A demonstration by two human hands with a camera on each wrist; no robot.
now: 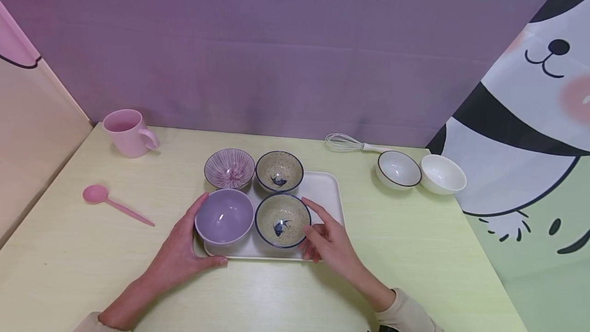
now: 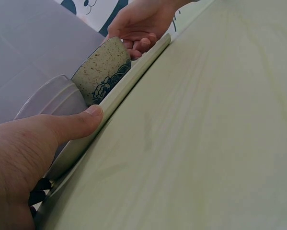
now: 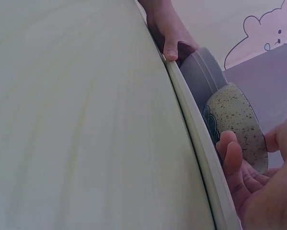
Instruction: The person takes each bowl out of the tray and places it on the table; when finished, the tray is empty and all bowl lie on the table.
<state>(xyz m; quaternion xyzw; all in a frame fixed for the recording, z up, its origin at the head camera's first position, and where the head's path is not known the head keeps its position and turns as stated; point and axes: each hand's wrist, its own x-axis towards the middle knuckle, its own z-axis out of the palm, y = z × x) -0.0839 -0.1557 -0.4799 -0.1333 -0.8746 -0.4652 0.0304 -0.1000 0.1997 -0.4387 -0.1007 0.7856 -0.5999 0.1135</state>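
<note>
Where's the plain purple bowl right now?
In the head view, the purple bowl sits at the near-left corner of the tray, beside the left hand, with a fish bowl to its right.

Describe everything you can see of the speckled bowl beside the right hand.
This round bowl is beige with brown specks and a dark blue rim; inside is a blue fish drawing, and outside, a blue pattern. It looks like glazed ceramic. It stands upright and empty on the tray, near the front edge. The right hand touches its right side.
</note>
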